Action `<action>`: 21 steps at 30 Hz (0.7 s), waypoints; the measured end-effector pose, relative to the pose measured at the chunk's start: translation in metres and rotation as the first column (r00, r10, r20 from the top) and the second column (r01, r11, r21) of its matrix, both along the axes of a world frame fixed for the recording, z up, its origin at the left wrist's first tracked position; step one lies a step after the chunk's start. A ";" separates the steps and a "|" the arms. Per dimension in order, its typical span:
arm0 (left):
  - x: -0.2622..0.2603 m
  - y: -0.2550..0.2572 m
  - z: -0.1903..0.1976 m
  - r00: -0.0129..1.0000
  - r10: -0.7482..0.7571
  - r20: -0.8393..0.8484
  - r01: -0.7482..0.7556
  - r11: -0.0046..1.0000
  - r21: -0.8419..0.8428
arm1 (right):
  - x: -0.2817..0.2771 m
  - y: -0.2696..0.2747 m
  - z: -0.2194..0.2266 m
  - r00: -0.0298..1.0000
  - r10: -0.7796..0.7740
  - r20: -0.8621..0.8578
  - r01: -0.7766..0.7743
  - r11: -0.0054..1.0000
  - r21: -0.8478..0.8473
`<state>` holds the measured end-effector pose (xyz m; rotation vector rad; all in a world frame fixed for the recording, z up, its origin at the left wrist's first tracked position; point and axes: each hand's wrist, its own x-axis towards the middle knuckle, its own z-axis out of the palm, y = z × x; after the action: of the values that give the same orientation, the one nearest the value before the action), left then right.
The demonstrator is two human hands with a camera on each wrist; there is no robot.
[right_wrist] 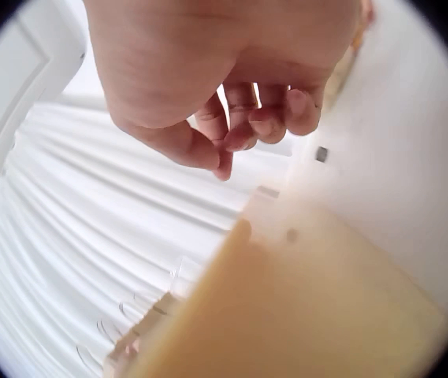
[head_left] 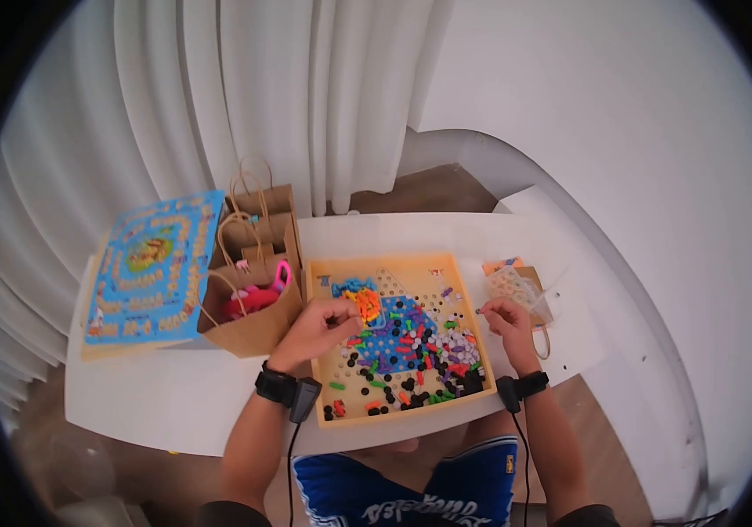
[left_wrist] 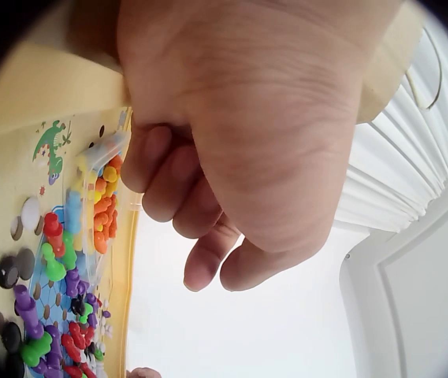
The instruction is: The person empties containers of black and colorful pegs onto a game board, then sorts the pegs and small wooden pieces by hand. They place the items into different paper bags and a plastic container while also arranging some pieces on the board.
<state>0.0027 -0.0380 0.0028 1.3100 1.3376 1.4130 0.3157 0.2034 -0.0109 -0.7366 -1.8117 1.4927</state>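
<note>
My left hand (head_left: pixel 328 325) hovers above the left part of a shallow wooden tray (head_left: pixel 385 422). Its fingers are loosely curled, and a gap with nothing in it shows between thumb and index fingertips in the left wrist view. Close by stands a clear box of orange and yellow pegs (head_left: pixel 367 306). Over the tray's right edge is my right hand (head_left: pixel 513 327), with thumb and index tips together and the other fingers loosely bent. A small dark spot (head_left: pixel 479 310) shows at those fingertips; I cannot tell whether they pinch it. Mixed coloured pegs (head_left: pixel 415 338) lie scattered across the tray.
Brown paper bags (head_left: pixel 253 321) stand left of the tray, one holding pink and red things. A blue illustrated board (head_left: pixel 152 263) lies beyond them. On the right are a clear plastic tray (head_left: pixel 512 285) and another paper bag (head_left: pixel 541 309). White curtains (head_left: pixel 262 105) hang behind.
</note>
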 end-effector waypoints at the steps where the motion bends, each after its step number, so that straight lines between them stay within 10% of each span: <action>1: 0.000 0.001 -0.001 1.000 0.006 0.026 -0.006 1.000 0.005 | -0.003 -0.002 0.005 0.996 -0.023 0.090 0.006 0.983 0.182; 4: 0.003 0.001 0.002 1.000 0.004 0.009 -0.005 0.997 0.080 | -0.019 -0.036 0.072 0.875 -0.007 0.484 -0.351 0.681 0.643; 5: 0.002 0.002 -0.002 1.000 0.008 0.023 -0.010 0.997 0.079 | -0.023 -0.039 0.076 0.868 -0.003 0.496 -0.362 0.680 0.637; 7: -0.002 0.005 -0.010 0.999 -0.003 -0.037 0.007 0.994 0.109 | -0.029 -0.044 0.081 0.755 -0.066 0.652 -0.592 0.360 0.721; 16: -0.003 0.006 -0.013 1.000 0.011 -0.028 -0.007 0.991 0.132 | -0.036 -0.043 0.055 0.569 -0.290 0.770 -0.763 0.163 0.625; 21: -0.001 0.007 -0.013 1.000 0.007 0.006 -0.008 0.989 0.148 | -0.036 -0.040 0.064 0.580 -0.192 0.791 -0.745 0.267 0.611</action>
<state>0.0012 -0.0311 -0.0105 1.3976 1.2548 1.5450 0.2795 0.1632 0.0531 -0.3030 -3.1470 -0.1713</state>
